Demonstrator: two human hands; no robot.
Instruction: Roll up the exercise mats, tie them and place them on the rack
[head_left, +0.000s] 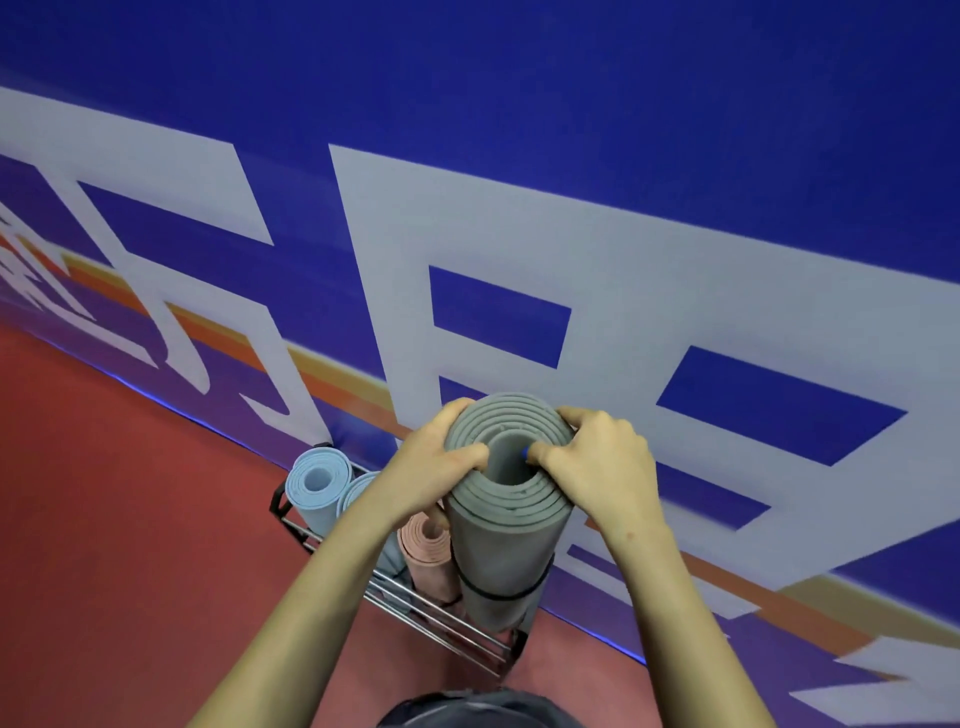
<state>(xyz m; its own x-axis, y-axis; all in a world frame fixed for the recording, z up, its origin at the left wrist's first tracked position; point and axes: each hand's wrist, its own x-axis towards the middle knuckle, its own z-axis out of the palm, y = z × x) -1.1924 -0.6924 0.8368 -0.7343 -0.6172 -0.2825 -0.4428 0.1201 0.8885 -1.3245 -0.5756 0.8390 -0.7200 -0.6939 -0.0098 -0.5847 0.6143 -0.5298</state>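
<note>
Both hands clamp the top of the rolled grey foam exercise mat (498, 545) — the left hand (434, 467) wraps its rim with the thumb hooked into the hollow core, the right hand (597, 462) grips the opposite edge the same way. The mat stands upright in the metal wire rack (415, 608), tight spiral layers showing on top, a thin black tie (498, 596) cinching it low down. Beside it — a rolled pink mat (428, 556) and two light-blue rolled mats (317, 491), against the blue-and-white wall banner (623, 260) on red floor (130, 493).
</note>
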